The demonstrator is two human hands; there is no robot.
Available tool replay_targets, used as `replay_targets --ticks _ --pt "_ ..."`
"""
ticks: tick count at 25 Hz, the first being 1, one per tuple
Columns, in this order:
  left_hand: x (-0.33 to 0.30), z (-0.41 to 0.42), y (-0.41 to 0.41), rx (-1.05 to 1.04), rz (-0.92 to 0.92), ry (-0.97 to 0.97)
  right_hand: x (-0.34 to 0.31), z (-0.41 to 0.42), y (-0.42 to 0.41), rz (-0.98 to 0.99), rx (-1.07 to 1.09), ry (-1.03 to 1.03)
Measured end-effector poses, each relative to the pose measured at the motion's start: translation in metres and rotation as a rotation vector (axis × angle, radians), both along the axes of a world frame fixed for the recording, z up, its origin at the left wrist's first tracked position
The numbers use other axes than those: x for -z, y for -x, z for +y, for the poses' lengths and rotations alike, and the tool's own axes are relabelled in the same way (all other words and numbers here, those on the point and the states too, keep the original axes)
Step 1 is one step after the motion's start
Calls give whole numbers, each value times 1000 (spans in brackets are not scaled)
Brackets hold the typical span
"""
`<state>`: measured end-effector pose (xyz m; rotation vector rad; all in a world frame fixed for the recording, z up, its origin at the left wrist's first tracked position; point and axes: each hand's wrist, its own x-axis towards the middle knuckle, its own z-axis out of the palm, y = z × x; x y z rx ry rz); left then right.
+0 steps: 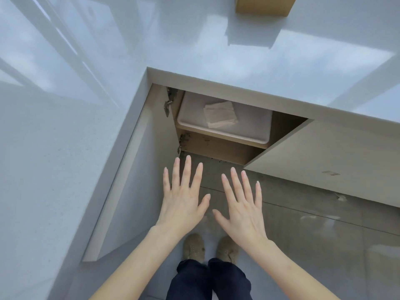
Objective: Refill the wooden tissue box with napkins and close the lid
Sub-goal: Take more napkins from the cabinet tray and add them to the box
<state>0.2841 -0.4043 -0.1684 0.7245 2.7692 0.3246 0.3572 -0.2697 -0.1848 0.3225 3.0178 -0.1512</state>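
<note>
The wooden tissue box point(265, 5) at the far side of the counter point(194, 44) is cut off by the top edge of the picture, so only its near lower part shows and its lid cannot be seen. Inside the open cabinet, the rear of the pale tray point(225, 126) and of the stack of napkins point(220, 114) lying in it runs under the counter's overhang and is hidden. The lower shelf point(218, 148) is in shadow; the dark specks on it are too small to identify. Both forearms leave the picture at the bottom edge, and the hands cover part of the floor point(303, 213) and shoes point(193, 245).
</note>
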Motion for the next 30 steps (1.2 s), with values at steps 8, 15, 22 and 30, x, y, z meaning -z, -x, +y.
replay_targets --ticks 8,15,22,30 --pt "8 17 23 19 89 34 1 18 26 -57 16 6" --pt "10 39 39 11 82 63 -2 48 49 -62 -6 90" --pt "46 68 74 -6 86 120 29 88 82 -43 -47 164" --pt "98 89 103 -25 64 53 82 110 112 -94 -73 194"
